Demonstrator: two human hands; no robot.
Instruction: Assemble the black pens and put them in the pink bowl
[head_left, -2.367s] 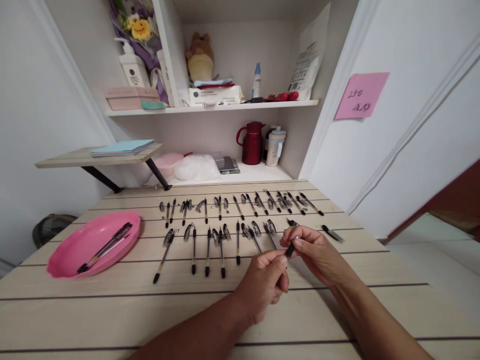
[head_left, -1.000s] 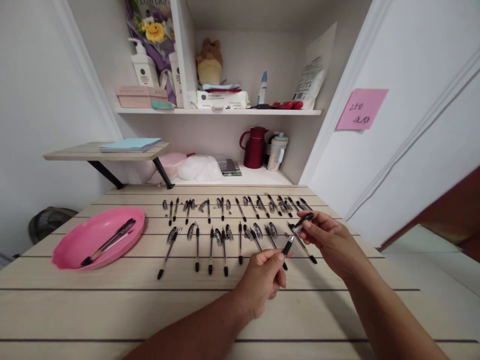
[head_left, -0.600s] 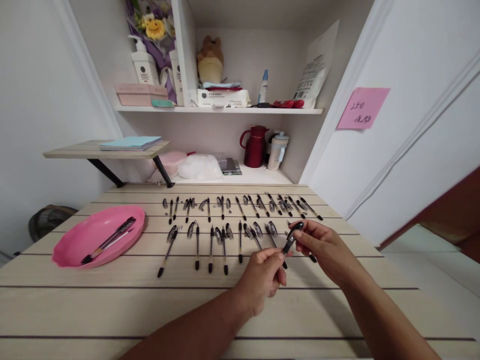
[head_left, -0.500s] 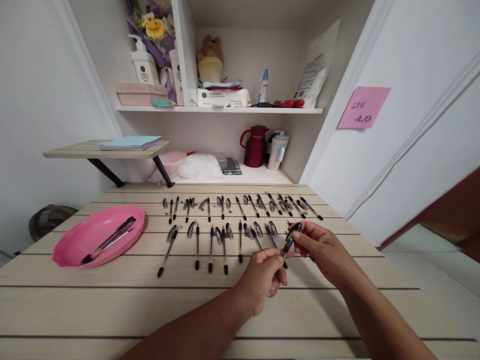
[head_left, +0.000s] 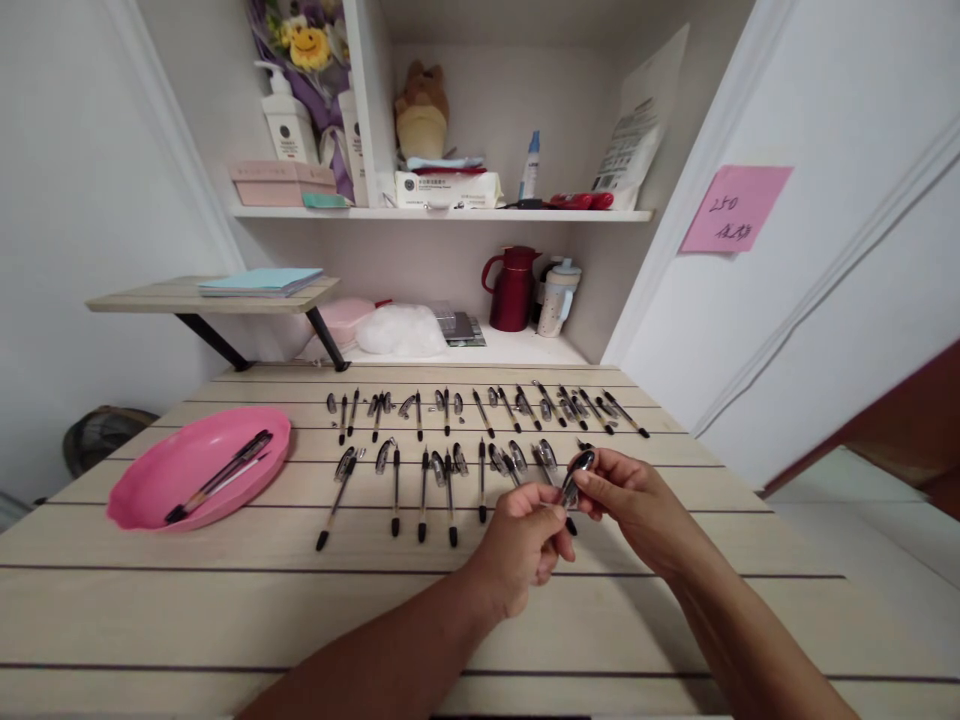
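Observation:
My left hand point(head_left: 517, 545) is closed in a pinch on a black gel pen, most of it hidden by the fingers. At the pen's upper end, my right hand point(head_left: 630, 500) grips its clear and black pen cap point(head_left: 576, 472) between thumb and fingers. The hands almost touch over the right part of the table. Just beyond them, several uncapped pens point(head_left: 482, 480) lie in a near row with loose caps point(head_left: 439, 468) beside them. A farther row holds more pens point(head_left: 419, 415) and caps.
A pink dish point(head_left: 281, 440) with a few pens stands at the left of the slatted table point(head_left: 360, 620). Behind it rises a small raised shelf point(head_left: 150, 293). A red jug point(head_left: 512, 290) and a pale cup point(head_left: 556, 300) stand at the back below a loaded shelf.
My right hand has come slightly down and left with the cap, closer to my left hand. Less of the pen shows between them. The view has shifted slightly.

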